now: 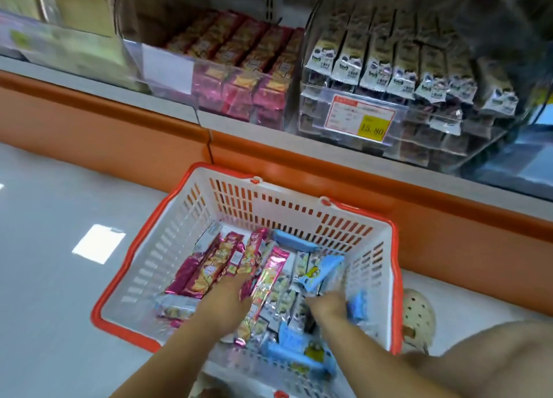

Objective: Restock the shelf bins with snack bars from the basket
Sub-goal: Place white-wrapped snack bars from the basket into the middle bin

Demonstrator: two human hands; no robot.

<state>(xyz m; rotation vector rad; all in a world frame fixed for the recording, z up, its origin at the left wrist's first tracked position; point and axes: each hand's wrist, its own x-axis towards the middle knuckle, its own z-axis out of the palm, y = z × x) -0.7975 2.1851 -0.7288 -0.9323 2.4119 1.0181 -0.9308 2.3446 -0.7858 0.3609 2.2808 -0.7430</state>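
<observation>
A white basket with an orange rim (140,281) stands on the floor below the shelf. It holds several pink snack bars (206,269), white-and-dark bars (284,302) and blue bars (299,352). My left hand (227,296) reaches into the pink bars and its fingers curl round some of them. My right hand (327,306) is down among the blue bars and grips a blue bar (324,273); its fingertips are hidden. On the shelf above, a clear bin of pink bars (239,68) stands beside a clear bin of white-and-dark bars (389,65).
A price tag (362,119) hangs on the front of the white-bar bin. An orange shelf edge (299,161) runs just behind the basket. A further clear bin (59,47) sits at the left. My foot in a perforated shoe (417,317) and my knee (493,361) are right of the basket.
</observation>
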